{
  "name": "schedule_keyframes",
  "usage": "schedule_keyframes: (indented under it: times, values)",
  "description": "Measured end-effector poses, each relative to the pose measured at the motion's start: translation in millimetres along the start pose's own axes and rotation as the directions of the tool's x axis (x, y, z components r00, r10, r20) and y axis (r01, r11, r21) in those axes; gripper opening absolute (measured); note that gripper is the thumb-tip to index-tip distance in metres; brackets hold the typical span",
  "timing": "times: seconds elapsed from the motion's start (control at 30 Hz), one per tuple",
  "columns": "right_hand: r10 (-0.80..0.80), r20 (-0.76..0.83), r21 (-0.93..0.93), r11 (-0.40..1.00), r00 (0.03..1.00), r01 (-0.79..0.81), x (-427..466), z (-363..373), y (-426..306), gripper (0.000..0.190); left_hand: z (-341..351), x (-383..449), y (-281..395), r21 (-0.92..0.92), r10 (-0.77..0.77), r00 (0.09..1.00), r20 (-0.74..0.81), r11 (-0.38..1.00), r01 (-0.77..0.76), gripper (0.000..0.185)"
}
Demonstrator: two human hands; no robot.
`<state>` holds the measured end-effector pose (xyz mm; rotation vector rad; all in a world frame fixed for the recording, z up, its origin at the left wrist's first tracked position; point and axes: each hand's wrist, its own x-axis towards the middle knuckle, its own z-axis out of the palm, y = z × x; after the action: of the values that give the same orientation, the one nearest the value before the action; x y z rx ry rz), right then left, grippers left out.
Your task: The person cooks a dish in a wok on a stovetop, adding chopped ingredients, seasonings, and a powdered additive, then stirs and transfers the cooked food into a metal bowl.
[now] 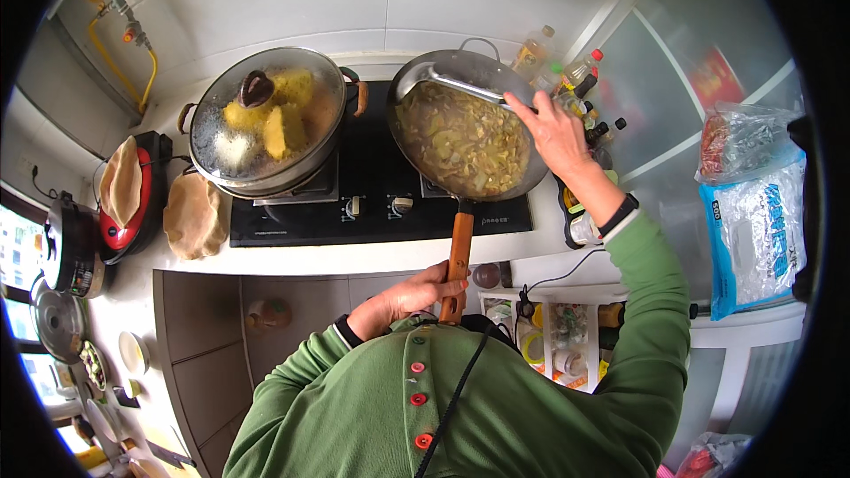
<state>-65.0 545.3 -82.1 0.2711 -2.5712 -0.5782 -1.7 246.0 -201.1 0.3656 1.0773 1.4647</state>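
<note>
My left hand (415,295) grips the wooden handle (459,245) of a wok (405,139) on the right burner. Chopped greenish-yellow vegetables (465,136) in some liquid fill the wok's bottom. Above the food, my right hand (556,129) holds a metal spatula (458,83) by its handle. The spatula's curved blade is at the wok's upper left wall; whether it touches the wall I cannot tell. To the left, a large pot under a steamed glass lid (212,116) stands on the other burner, with yellow chunks showing through.
Flatbreads lie on a red electric griddle (136,232) and on the counter (196,212). Bottles (534,50) crowd the wok's right side. Two knobs (402,204) sit on the black gas hob's (372,229) front. A rice cooker (70,245) and a knife (169,455) are at left. Plastic bags (757,232) hang at right.
</note>
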Motion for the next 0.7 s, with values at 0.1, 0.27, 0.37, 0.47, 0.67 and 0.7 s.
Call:
schedule_keyframes:
  times: [0.1,0.27,0.37,0.47,0.67,0.7]
  values:
    - [-0.051,0.028,-0.014,0.999,0.998,0.051,-5,14,4,0.061,1,0,2,0.021,0.012,1.0,0.0,1.0,-0.012,0.041]
    - [0.054,0.274,-0.035,0.998,0.96,-0.046,-28,18,23,0.055,2,-3,5,-0.025,-0.002,1.0,0.002,1.0,0.002,0.044]
    - [0.133,0.371,0.037,0.987,0.919,-0.157,-38,10,37,0.046,2,-3,5,-0.041,-0.022,0.999,0.027,0.999,0.023,0.045]
    - [0.207,0.454,0.214,0.919,0.866,-0.331,-53,5,54,0.038,2,-2,6,-0.049,-0.01,0.999,0.043,0.999,0.012,0.045]
    - [0.038,0.982,0.175,0.159,0.183,-0.972,-54,-12,72,0.02,-1,1,1,0.013,0.004,1.0,0.029,1.0,-0.005,0.043]
    - [-0.047,0.994,0.092,-0.048,0.094,-0.995,-61,-8,69,0.019,-1,1,1,0.012,0.01,0.999,0.034,1.0,-0.011,0.043]
